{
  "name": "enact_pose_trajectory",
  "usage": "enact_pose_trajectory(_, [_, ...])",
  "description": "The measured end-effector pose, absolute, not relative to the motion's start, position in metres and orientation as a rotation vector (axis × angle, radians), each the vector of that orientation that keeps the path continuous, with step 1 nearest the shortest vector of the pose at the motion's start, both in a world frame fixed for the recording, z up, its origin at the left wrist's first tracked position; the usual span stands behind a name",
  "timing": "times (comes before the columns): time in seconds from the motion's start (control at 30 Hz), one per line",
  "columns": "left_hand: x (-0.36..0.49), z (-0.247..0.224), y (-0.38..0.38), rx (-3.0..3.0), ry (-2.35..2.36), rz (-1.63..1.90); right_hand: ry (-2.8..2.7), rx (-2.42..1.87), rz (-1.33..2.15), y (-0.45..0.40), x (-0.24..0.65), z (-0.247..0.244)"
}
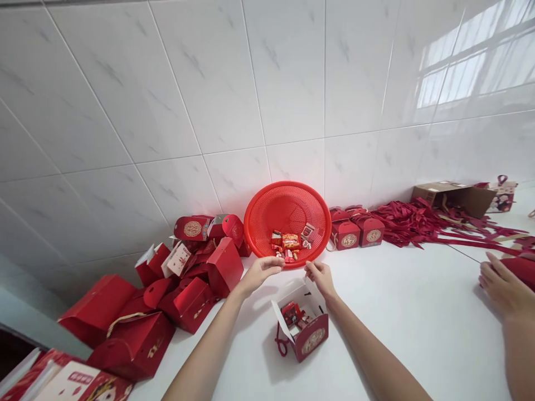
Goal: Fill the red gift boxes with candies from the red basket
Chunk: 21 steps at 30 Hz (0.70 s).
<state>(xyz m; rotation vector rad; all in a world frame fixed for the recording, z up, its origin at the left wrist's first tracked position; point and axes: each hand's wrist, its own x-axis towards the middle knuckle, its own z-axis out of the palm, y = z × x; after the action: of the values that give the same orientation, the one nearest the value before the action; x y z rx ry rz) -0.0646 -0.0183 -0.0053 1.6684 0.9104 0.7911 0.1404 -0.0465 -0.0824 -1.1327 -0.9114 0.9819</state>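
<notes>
Hovering at the near rim of a red basket (288,203), the loosely open left hand (261,274) appears empty; the right hand (320,278) has its fingertips drawn together, and whether they hold anything cannot be told. On the white table (251,373) nearer the viewer stands an open box (312,338), partly filled, suggesting a filling step; taking wrapped packets (291,240) from the basket calls for a light fingertip pinch.

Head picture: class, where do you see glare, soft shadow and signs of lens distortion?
Head view: window reflection glares on the tiled wall, upper right; head view: soft shadow left of the open gift box; head view: leftmost tile joints slant strongly, suggesting wide-angle stretch.
</notes>
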Motion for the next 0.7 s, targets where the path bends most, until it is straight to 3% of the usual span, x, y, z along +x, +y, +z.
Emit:
enact_pose_trajectory(0.33, [-0.005, -0.021, 0.064, 2.34, 1.333, 0.838, -1.078, -1.166, 0.893, -0.036, 0.138, -0.098])
enact_pose_trajectory(0.7, [0.038, -0.023, 0.084, 2.8, 1.387, 0.368, -1.136, -1.181, 0.902, -0.025, 0.14, -0.1])
